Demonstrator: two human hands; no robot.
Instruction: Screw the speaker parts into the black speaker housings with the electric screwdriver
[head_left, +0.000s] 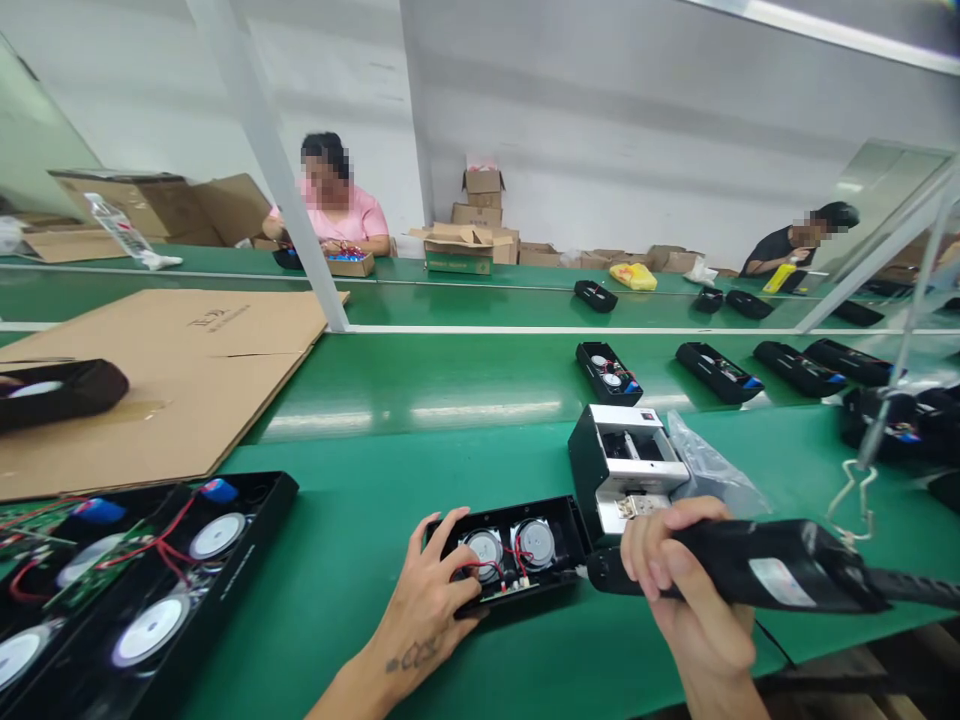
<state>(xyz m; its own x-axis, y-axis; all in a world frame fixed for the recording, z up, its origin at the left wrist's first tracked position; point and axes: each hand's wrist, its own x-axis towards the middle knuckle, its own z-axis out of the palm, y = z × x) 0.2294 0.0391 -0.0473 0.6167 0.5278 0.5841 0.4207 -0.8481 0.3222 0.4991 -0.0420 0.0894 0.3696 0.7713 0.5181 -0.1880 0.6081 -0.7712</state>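
Observation:
A black speaker housing (553, 582) lies open side up on the green bench, with two round silver speaker drivers (537, 543), red wires and a small board inside. My left hand (431, 600) is closed around its left end, thumb on the near side and fingers over the far side. In my right hand (686, 585) is a black electric screwdriver (757, 565), held almost level. Its tip points left at the housing's right end; whether it touches a screw cannot be made out. Just behind stands a white and black screw feeder (634, 465).
More open speaker housings (247, 570) sit close together at left. A flat cardboard sheet (172, 370) covers the bench behind them. Several housings (720, 372) line the green conveyor (450, 375). A clear plastic bag (712, 465) lies beside the feeder. Two people work across the line.

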